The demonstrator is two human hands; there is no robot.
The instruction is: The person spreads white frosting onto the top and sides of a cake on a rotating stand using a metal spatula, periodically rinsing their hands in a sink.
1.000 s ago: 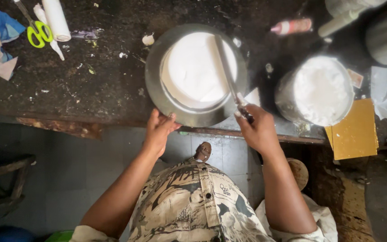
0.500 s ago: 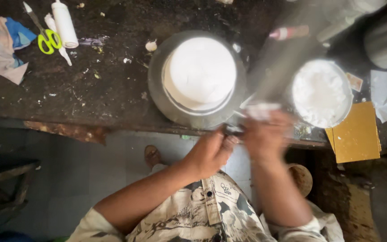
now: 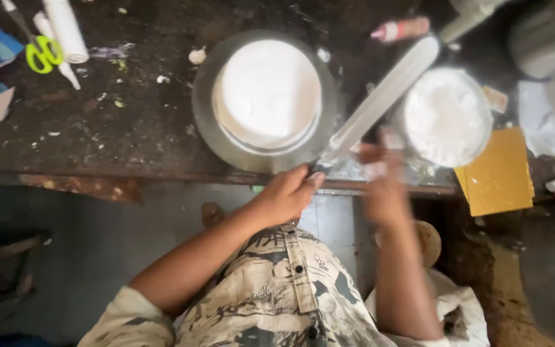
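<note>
I see left hand (image 3: 285,193) at front edge of bench (image 3: 97,135), fingers curled narrow around handle end of long flat spatula (image 3: 380,96). Blade slants up toward bench's back right, between white iced cake (image 3: 268,93) and bowl of white cream (image 3: 446,115). Cake sits on round metal plate (image 3: 208,128), mid-bench near front edge. Right hand (image 3: 380,186) blurred just beside spatula handle; I cannot tell its finger state. Green-handled scissors (image 3: 43,53) at back left corner. Yellow board (image 3: 497,172) at front right.
</note>
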